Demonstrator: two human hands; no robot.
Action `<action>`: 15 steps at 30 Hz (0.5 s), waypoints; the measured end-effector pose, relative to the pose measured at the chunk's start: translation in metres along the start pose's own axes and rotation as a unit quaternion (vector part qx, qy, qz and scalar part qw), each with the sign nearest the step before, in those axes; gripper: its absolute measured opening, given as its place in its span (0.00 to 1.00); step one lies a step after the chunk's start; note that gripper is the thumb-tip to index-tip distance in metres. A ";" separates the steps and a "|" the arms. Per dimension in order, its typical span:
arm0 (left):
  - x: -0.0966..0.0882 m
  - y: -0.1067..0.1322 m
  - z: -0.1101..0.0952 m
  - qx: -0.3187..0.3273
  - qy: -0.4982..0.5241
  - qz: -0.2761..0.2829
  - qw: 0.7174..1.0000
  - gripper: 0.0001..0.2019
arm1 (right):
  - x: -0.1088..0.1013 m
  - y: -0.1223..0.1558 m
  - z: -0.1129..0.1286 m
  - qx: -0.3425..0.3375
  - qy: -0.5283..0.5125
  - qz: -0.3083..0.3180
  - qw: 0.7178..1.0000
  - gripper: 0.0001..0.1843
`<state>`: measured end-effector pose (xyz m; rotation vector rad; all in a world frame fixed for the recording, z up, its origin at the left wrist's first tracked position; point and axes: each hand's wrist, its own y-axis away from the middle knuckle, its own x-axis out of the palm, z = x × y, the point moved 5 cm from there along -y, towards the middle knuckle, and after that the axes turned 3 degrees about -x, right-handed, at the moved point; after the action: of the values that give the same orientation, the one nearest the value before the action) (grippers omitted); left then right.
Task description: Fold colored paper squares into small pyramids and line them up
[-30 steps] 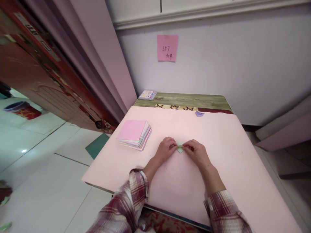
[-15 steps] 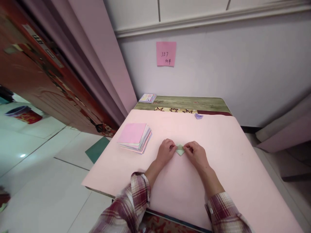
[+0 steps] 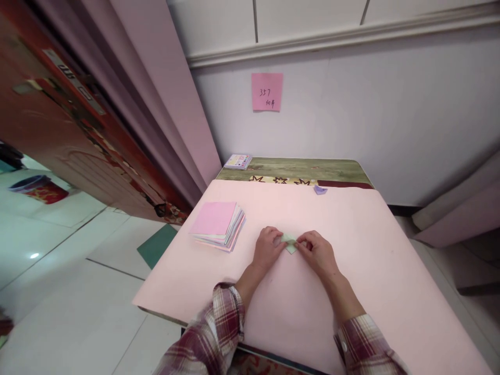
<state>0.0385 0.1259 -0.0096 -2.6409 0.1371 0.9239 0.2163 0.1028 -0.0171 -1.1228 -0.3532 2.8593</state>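
A small folded piece of pale green paper (image 3: 289,242) lies on the pink table cover (image 3: 351,250), pinched from both sides. My left hand (image 3: 269,246) grips its left edge with curled fingers. My right hand (image 3: 315,251) presses its right edge, fingertips together. Both forearms in plaid sleeves reach in from the near edge. Most of the green paper is hidden under my fingers.
A stack of coloured square paper sheets (image 3: 219,225), pink on top, lies left of my hands. A small purple folded piece (image 3: 320,190) sits at the far edge of the cover. A paper pack (image 3: 238,161) rests on the green table end. A pink note (image 3: 266,91) hangs on the wall.
My hands have closed in slightly on the green paper, so less of it shows. The camera has tilted a little, shifting the scene downward.
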 end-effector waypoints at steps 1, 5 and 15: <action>-0.001 0.000 0.000 0.000 -0.008 -0.008 1.000 0.09 | 0.000 0.000 0.000 -0.002 -0.001 0.001 1.000 0.09; -0.002 0.002 -0.004 0.012 -0.035 -0.009 0.999 0.05 | 0.001 -0.001 -0.001 -0.009 -0.001 -0.001 1.000 0.09; -0.002 0.005 -0.013 0.048 -0.015 0.029 0.998 0.05 | 0.001 -0.001 0.002 -0.013 0.000 0.005 1.000 0.07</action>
<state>0.0435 0.1162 0.0002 -2.5456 0.2458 0.9522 0.2145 0.1035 -0.0164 -1.1328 -0.3852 2.8717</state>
